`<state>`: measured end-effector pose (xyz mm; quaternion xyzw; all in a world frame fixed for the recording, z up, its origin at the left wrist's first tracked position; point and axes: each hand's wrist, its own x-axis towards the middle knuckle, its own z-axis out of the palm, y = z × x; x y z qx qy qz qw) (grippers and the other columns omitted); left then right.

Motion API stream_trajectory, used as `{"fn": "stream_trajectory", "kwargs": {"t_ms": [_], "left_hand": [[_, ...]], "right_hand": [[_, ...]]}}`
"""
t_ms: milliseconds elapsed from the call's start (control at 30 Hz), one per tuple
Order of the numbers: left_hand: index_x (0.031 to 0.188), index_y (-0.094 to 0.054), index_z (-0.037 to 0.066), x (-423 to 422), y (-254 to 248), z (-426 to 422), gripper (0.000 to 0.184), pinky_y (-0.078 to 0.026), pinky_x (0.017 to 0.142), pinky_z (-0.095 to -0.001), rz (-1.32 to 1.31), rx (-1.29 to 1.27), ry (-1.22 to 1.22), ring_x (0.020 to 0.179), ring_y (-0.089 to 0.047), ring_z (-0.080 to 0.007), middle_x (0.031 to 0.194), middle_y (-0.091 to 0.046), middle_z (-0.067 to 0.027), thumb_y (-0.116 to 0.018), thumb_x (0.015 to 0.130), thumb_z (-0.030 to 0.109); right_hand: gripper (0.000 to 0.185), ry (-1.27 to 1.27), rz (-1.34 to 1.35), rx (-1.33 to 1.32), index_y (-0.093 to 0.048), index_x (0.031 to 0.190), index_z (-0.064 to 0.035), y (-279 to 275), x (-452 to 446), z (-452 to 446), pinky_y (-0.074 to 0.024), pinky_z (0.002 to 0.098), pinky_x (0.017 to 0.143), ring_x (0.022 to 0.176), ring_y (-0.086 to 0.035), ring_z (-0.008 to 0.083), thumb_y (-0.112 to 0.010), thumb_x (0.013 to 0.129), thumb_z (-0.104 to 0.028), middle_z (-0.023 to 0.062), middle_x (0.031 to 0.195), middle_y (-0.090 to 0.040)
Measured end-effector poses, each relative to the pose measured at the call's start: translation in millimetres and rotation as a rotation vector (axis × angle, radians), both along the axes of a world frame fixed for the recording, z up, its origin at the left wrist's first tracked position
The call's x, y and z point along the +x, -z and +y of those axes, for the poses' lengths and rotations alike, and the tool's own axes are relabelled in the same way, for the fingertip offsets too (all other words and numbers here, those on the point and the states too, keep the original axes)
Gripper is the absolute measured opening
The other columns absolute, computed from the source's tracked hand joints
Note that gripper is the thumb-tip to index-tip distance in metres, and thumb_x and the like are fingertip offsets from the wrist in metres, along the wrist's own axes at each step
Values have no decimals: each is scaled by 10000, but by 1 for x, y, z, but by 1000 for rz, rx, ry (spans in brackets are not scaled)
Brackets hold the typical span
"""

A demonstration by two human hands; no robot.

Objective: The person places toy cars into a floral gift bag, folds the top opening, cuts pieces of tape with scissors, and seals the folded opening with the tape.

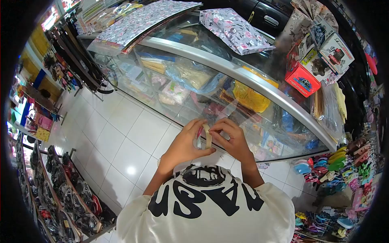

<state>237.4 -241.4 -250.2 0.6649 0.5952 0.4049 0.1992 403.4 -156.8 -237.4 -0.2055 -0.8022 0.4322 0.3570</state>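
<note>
A roll of tape (208,137) with a pale yellowish rim is held upright in front of my chest. My left hand (187,141) is wrapped round its left side, the thumb beneath it and the fingers over the top. At its right edge the bent fingertips of my right hand (230,139) are pinched together against the tape. Whether a loose end of tape is between those fingertips, I cannot make out. Beyond both hands, on the glass counter, lies a parcel in grey floral paper (235,30).
A curved glass display counter (194,52) with a metal edge stands before me, packed goods inside. On it lie floral paper sheets (148,20) and toy boxes (304,79). Shoe racks (60,194) stand at left; colourful sandals (336,162) hang at right.
</note>
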Motion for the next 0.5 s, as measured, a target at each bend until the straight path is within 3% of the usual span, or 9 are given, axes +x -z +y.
{"fn": "stream_trajectory", "kwargs": {"t_ms": [33, 133, 233, 500], "left_hand": [[1265, -453, 27, 0, 1, 1, 827, -469, 863, -353, 45, 29, 24, 1013, -568, -305, 1177, -512, -179, -820, 598, 351], [1240, -463, 44, 3, -5, -1, 772, -470, 858, -353, -306, -158, 66, 1047, -544, -287, 1190, -484, -167, -825, 618, 323], [1227, -464, 56, 2, -2, 1, 688, -475, 846, -349, -219, -19, 77, 1044, -537, -271, 1177, -468, -150, -803, 676, 291], [1224, -469, 59, 0, 2, 1, 571, -486, 852, -343, -343, -93, 108, 1040, -532, -261, 1172, -459, -130, -745, 761, 249]], "right_hand": [[91, -4, 8, -3, -626, 890, 0, -1, -1, -1, -466, 299, 718, 803, -586, 213, -642, 808, -37, 97, 882, -581], [82, 42, 20, 77, -627, 878, 0, -2, -3, -1, -470, 301, 708, 798, -587, 216, -644, 802, -25, 99, 880, -582], [81, 113, 53, 149, -629, 866, 1, -3, -5, 1, -473, 301, 694, 785, -589, 216, -652, 791, -19, 100, 875, -585], [97, 201, 87, 158, -651, 832, -6, -3, -14, 3, -465, 294, 694, 789, -600, 203, -686, 742, -5, 95, 869, -616]]}}
